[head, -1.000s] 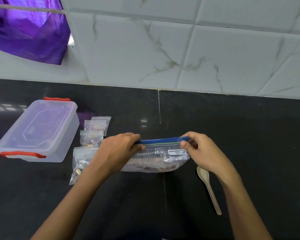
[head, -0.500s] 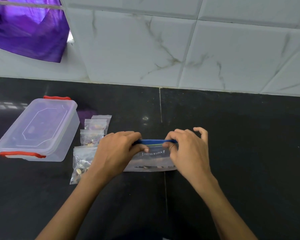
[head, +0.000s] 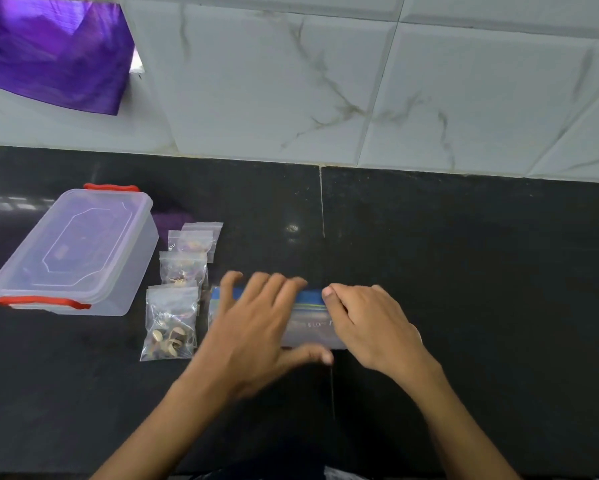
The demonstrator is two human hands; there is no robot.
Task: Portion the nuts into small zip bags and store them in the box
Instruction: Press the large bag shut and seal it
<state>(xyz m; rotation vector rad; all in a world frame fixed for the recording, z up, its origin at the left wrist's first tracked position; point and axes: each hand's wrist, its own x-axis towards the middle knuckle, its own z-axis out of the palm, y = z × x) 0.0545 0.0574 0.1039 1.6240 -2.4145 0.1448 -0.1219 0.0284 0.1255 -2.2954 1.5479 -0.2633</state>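
Centre of frame, low: large zip bag [head: 308,327] with the blue seal strip lies flat on the black counter [head: 464,271], both hands on it. Left hand [head: 256,327] lies spread flat over the bag's left half, fingers straight and reaching up to the strip, thumb out along the bag's lower edge, pressing rather than gripping. Right hand [head: 370,327] has fingers curled with the tips at the blue strip near its middle; looks like a pinch or press on the seal, contact a bit blurred. Step in hand, as I judge it: sealing the big supply bag shut, portioning apparently over. Left of centre, three small zip bags [head: 170,323] with nuts inside lie in a rough column running up the frame, just beside the big bag and just right of the box [head: 73,251]. Box sits at left of frame, clear plastic, red clips, lid on. Upper left: purple cloth [head: 52,53] against the white marbled tile wall [head: 360,81]. Next move likely needs the seal run fully closed, then the box clips undone and lid off, then small bags lifted in. Nothing is in the box yet as far as the clear walls show.
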